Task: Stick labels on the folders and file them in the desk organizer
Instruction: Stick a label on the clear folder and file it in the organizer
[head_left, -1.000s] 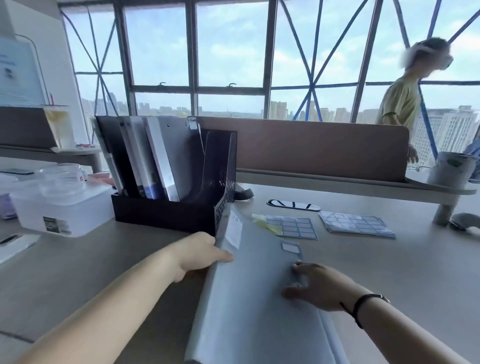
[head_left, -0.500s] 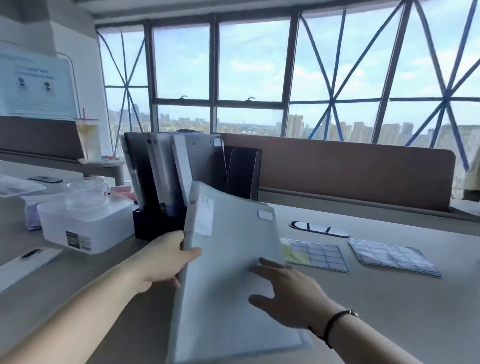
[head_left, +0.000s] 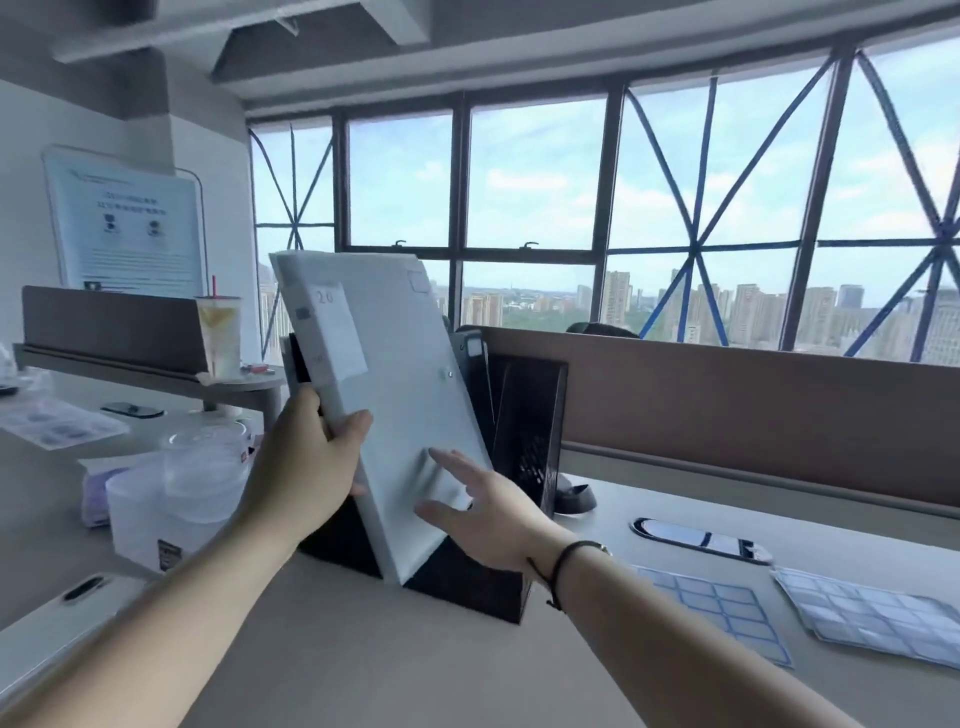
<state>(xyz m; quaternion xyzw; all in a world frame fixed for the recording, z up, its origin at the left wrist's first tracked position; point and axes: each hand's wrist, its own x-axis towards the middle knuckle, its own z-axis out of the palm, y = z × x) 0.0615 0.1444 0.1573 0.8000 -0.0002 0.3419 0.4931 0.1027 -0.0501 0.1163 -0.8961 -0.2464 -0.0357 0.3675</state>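
A pale grey folder (head_left: 395, 374) stands nearly upright, tilted left, in front of the black desk organizer (head_left: 524, 457). It carries a small label near its top right corner and a white tag marked 20 on its spine side. My left hand (head_left: 306, 467) grips the folder's left edge. My right hand (head_left: 483, 499) lies flat with spread fingers against the folder's lower front. The folder hides most of the organizer and the folders filed in it. Two label sheets (head_left: 727, 608) (head_left: 872, 613) lie on the desk at the right.
A clear plastic box (head_left: 171, 499) with a round lid stands left of the organizer. A drink cup (head_left: 218, 332) sits on a raised shelf behind it. A brown partition (head_left: 753, 415) runs along the desk's far side. A cable port (head_left: 696, 538) is set in the desk.
The folder has been lifted from lying flat on the desk to nearly upright in front of the organizer. Both hands rose with it, and the view tilted upward.
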